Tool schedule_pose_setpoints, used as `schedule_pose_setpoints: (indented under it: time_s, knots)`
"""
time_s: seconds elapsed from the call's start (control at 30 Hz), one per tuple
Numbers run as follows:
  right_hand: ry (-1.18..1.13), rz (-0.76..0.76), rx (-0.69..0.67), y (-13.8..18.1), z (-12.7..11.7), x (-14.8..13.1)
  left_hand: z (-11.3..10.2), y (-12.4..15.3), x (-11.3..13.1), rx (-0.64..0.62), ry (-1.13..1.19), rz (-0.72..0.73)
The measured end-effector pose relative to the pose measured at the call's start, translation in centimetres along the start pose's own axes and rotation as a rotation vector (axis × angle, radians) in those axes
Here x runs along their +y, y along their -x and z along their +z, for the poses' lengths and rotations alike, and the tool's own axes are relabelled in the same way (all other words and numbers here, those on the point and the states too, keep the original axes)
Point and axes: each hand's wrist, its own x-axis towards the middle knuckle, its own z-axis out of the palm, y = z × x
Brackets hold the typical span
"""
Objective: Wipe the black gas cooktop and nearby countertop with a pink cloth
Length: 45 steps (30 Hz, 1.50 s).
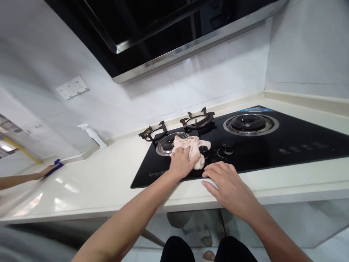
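Observation:
My left hand (181, 162) presses a crumpled pale pink cloth (193, 145) onto the black glass gas stove (261, 149), its fingers bent over the cloth. The cloth lies beside the left burner (169, 142) and against the left control knob (203, 150). My right hand (225, 182) rests at the stove's front edge with nothing in it, the thumb apart from the fingers. Just beyond that hand is the second knob (228, 147).
Two pan supports (197, 120) stand off their burners at the back. The right burner (247, 123) is uncovered. A range hood (163, 32) overhangs the stove. On the counter (109, 174) stands a white spray bottle (93, 135). Another person's hand (48, 170) holds a blue cloth (56, 167) at far left.

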Motion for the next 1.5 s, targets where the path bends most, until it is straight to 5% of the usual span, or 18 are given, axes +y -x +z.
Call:
schedule_pose_setpoints:
  time_s: [0.27,0.5,0.7,1.2,1.33,1.5]
  knots:
    - [0.001,-0.007,-0.01,0.4,0.6,1.0,0.8,-4.9,-2.3,-0.113,0.308,0.229]
    - [-0.017,0.045,-0.057,0.5,0.9,2.0,1.0,-3.5,-3.7,-0.1,0.277,0.27]
    - [-0.003,0.075,-0.076,0.9,0.7,2.9,0.3,-1.0,-7.2,-0.077,0.346,0.314]
    - [0.027,0.16,-0.148,0.7,-0.7,3.4,-3.9,5.8,-21.9,-0.121,0.177,-0.225]
    - [-0.024,0.149,-0.199,-1.8,-0.2,0.4,-5.1,8.8,-24.4,-0.188,0.181,-0.255]
    - [-0.056,-0.05,-0.268,-10.1,5.4,-9.2,-7.1,12.7,-24.1,-0.175,0.382,-0.108]
